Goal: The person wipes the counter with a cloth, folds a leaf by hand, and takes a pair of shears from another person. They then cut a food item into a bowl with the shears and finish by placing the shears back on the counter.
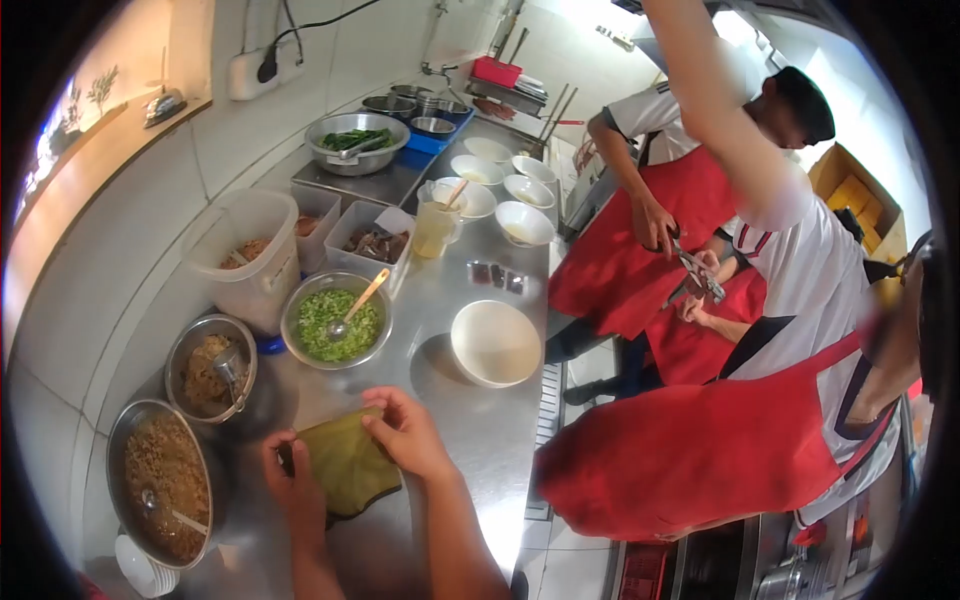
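An olive-green cloth-like sheet (350, 465) is stretched between my two hands, low over the steel counter. Its left edge is pinched by my left hand (292, 475), near a small dark spot. My right hand (405, 432) grips the upper right edge between thumb and fingers. Just beyond the sheet stands a steel bowl of chopped greens (335, 325) with a spoon (360, 305) in it. An empty white bowl (495, 344) is to the right, ahead of my right hand.
On the left are a bowl of brown paste (208, 372), a large pan of minced food (158, 485) and a plastic tub (243, 255). Farther back are a jug (433, 228) and several white bowls (524, 224). Co-workers in red aprons (690, 460) stand to the right.
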A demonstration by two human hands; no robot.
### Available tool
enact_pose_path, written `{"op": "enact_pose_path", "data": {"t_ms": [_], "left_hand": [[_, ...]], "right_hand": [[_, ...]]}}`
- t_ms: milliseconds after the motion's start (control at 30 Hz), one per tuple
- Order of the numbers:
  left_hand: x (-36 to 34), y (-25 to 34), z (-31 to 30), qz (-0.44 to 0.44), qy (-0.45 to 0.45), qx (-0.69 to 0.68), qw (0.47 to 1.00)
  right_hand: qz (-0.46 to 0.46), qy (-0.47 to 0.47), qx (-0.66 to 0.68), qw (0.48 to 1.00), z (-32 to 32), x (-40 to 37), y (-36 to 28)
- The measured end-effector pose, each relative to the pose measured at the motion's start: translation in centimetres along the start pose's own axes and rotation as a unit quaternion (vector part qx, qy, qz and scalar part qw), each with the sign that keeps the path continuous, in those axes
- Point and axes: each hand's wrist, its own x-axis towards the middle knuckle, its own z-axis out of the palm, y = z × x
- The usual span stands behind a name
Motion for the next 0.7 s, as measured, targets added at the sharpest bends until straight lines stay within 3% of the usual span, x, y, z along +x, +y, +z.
{"op": "enact_pose_path", "data": {"t_ms": [133,200,267,333,400,500,700], "left_hand": [[-0.1,0.2,0.0,0.000,0.008,-0.006,1.000],[0.1,-0.3,-0.3,0.011,-0.010,-0.012,1.000],[0.3,0.0,-0.7,0.021,-0.027,-0.004,0.999],[0.5,0.9,-1.5,0.008,-0.021,0.018,1.000],[1.1,2.0,-2.3,0.071,-0.106,0.162,0.979],[1.1,1.5,-1.8,0.134,-0.066,0.255,0.955],[0.9,1.0,-1.8,0.133,-0.039,0.298,0.944]], "right_hand": [[0.021,-0.045,-0.007,0.999,0.1,-0.7,-0.7],[0.054,-0.037,-0.170,0.983,0.4,-1.0,-3.2],[-0.058,0.002,-0.231,0.971,0.3,-0.7,-1.3],[-0.074,0.017,-0.277,0.958,-0.1,-0.7,-0.9],[-0.080,0.005,-0.288,0.954,0.1,-0.4,-0.6],[-0.106,0.008,-0.322,0.941,0.5,-0.3,-0.8],[-0.128,0.003,-0.372,0.919,0.7,-0.1,-0.7]]}}
